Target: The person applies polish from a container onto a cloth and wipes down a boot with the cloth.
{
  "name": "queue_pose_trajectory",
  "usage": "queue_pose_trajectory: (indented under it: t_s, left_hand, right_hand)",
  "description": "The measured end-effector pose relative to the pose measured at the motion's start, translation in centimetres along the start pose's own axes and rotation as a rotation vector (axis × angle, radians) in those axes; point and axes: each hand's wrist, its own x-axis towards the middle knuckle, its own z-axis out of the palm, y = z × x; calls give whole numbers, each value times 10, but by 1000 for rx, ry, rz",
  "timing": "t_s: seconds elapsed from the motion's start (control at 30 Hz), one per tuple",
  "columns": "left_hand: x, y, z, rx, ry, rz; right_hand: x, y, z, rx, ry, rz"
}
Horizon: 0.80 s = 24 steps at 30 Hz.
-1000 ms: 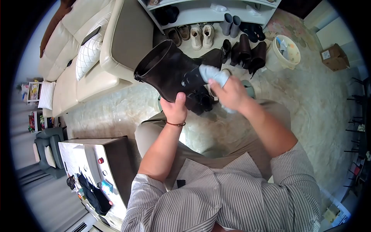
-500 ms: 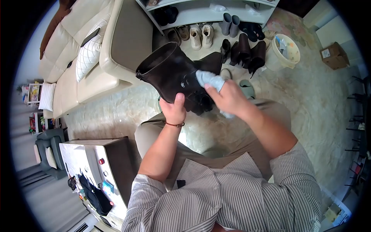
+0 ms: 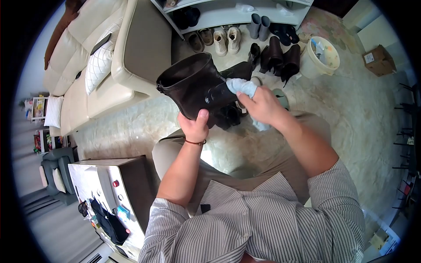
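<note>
Head feed, both hands in frame. I have the dark brown leather ankle boot with a wide round opening (image 3: 188, 90) up off the floor, in front of the knees. It's tilted: opening faces up and to the left of the view, foot end runs right.

Left hand (image 3: 194, 125): on the boot's lower edge, thumb lying along the near side, other fingers mostly hidden behind the leather. It's closed on the boot; can't tell how far the hidden fingers wrap. Thin reddish-brown bracelet (image 3: 196, 142) on that wrist.

Right hand (image 3: 265, 105): fingers closed around a bunched pale blue cloth (image 3: 242, 87). Upper part of the cloth sits against the foot of the boot, loose end hangs below the hand. The cloth covers the tip, so I can't read the surface under it. Small whitish smear (image 3: 207, 100) shows on the boot's side, between the thumb and the cloth.

Beyond the hands, on the marbled beige floor (image 3: 359, 131): upright dark brown boots (image 3: 275, 55), a pair of cream high-top shoes (image 3: 227, 41) and a pair of short grey boots (image 3: 260, 27), the last two near the white shoe rack (image 3: 228, 18). Round cream plastic bucket (image 3: 334, 65) right of the dark boots, brown cardboard box (image 3: 380, 61) further right. Cream leather sofa (image 3: 147, 48) on the left.
</note>
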Motion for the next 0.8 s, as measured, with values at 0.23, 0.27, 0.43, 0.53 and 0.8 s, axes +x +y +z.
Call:
queue_pose_trajectory:
  t_s: [0.23,0.27,0.43,0.53,0.8]
  left_hand:
    - [2,-2,2,15,-47,36]
    - [2,-2,2,14,-47,37]
    - [-1,-4,1,-36,28,11]
    - [-2,-7,-4,20,-24,42]
    - [-3,-1,9,59,5,68]
  right_hand:
    - [22,46,-17,-228,110,249]
    - [16,31,-11,-179,147,135]
    - [-8,-18,0,-47,-35,28]
    - [3,-1,-6,-113,107,-60]
    - [-8,-11,9,-47,5,56]
